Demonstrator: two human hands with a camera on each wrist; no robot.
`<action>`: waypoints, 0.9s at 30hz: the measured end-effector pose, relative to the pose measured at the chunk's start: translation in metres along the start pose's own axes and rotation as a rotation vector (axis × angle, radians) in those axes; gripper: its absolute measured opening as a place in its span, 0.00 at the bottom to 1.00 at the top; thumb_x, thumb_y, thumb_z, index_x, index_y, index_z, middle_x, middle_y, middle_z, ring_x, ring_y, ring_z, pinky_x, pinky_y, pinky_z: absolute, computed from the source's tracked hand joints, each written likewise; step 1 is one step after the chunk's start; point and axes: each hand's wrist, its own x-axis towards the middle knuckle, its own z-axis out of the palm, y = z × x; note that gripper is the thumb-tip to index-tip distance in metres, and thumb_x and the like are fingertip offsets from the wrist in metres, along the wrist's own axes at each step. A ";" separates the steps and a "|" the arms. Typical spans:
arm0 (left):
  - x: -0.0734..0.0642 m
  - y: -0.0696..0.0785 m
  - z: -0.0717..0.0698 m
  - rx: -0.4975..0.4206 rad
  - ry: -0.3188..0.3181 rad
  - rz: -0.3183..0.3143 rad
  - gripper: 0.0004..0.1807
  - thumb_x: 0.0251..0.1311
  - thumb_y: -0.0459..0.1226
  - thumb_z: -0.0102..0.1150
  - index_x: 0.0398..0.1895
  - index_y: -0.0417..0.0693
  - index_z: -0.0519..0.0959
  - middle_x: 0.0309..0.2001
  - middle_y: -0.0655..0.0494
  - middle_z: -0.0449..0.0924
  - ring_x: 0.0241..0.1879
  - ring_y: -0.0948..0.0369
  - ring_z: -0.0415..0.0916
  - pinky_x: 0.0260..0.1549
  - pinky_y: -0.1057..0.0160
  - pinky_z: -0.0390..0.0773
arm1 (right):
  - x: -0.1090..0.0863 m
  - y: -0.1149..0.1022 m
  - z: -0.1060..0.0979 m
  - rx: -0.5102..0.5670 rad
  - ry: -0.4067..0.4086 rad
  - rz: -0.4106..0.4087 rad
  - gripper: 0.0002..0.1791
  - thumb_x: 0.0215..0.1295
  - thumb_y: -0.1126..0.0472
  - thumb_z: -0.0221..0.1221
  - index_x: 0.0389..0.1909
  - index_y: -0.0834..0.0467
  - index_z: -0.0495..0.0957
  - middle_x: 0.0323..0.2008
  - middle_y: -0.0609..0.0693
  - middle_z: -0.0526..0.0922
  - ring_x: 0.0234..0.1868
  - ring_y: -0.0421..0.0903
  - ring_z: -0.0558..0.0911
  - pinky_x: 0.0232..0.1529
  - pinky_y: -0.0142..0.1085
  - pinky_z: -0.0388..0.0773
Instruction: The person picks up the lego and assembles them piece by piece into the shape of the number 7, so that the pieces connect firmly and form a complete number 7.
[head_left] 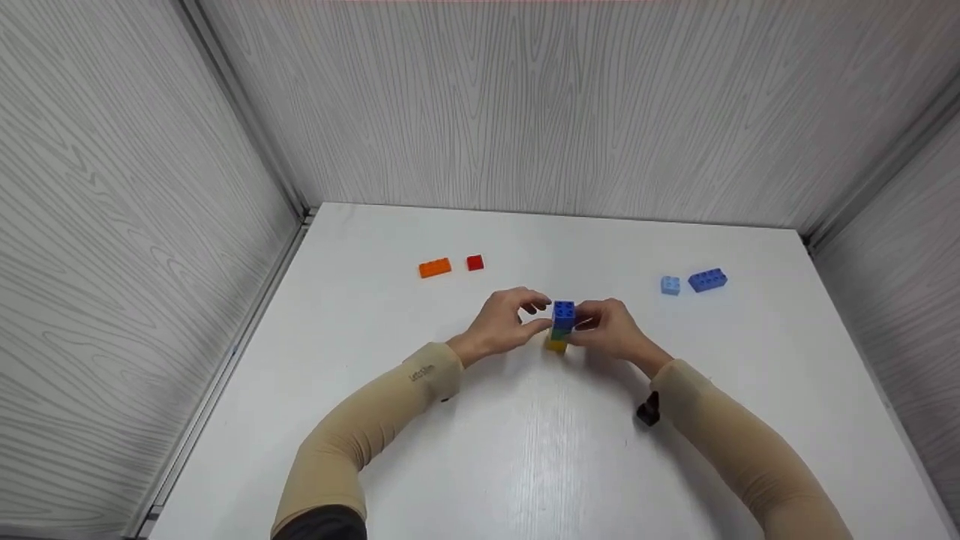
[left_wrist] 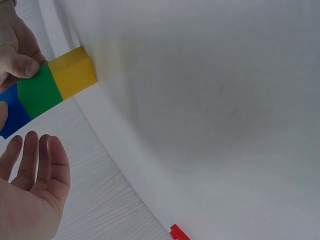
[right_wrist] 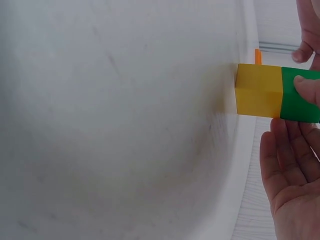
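Note:
A stack of toy building bricks stands on the white table (head_left: 540,450): a yellow brick (right_wrist: 259,91) at the bottom, a green brick (left_wrist: 41,90) in the middle and a blue brick (head_left: 564,313) with studs on top. My right hand (head_left: 613,330) pinches the stack from the right, thumb across the green brick. On the left side, my left hand (head_left: 501,322) has its thumb at the blue brick, while its loosely bent fingers stand apart from the stack in the left wrist view.
Farther back on the left lie an orange brick (head_left: 435,268) and a small red brick (head_left: 475,262). To the right are a small light-blue brick (head_left: 670,285) and a longer blue brick (head_left: 708,280). Pale wood-grain panels (head_left: 525,112) border the table's back and sides.

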 end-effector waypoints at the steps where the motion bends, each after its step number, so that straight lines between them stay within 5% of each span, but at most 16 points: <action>1: -0.001 -0.002 -0.002 0.001 0.004 -0.002 0.20 0.77 0.40 0.70 0.66 0.42 0.87 0.62 0.41 0.90 0.59 0.44 0.88 0.61 0.43 0.90 | 0.000 0.000 0.000 0.003 -0.003 0.012 0.18 0.68 0.58 0.79 0.58 0.52 0.93 0.53 0.53 0.95 0.55 0.53 0.92 0.65 0.52 0.90; 11: -0.011 -0.025 -0.035 0.039 0.077 -0.112 0.18 0.80 0.42 0.67 0.67 0.45 0.86 0.63 0.42 0.90 0.61 0.47 0.86 0.68 0.41 0.86 | -0.001 -0.001 -0.003 0.019 -0.030 0.065 0.21 0.68 0.61 0.77 0.61 0.53 0.92 0.56 0.54 0.94 0.57 0.54 0.90 0.66 0.52 0.89; 19: -0.017 -0.049 -0.062 0.085 0.146 -0.124 0.19 0.79 0.43 0.68 0.64 0.42 0.87 0.61 0.40 0.91 0.59 0.45 0.88 0.67 0.41 0.86 | 0.001 0.001 -0.001 0.007 -0.016 0.013 0.20 0.66 0.62 0.79 0.58 0.55 0.92 0.54 0.56 0.95 0.55 0.54 0.91 0.62 0.47 0.91; 27: -0.020 -0.075 -0.085 0.137 0.202 -0.189 0.22 0.77 0.45 0.70 0.65 0.41 0.86 0.62 0.43 0.90 0.60 0.45 0.88 0.65 0.45 0.86 | 0.001 0.000 -0.002 0.010 -0.022 0.054 0.20 0.67 0.60 0.78 0.59 0.51 0.93 0.56 0.53 0.94 0.56 0.52 0.90 0.63 0.49 0.91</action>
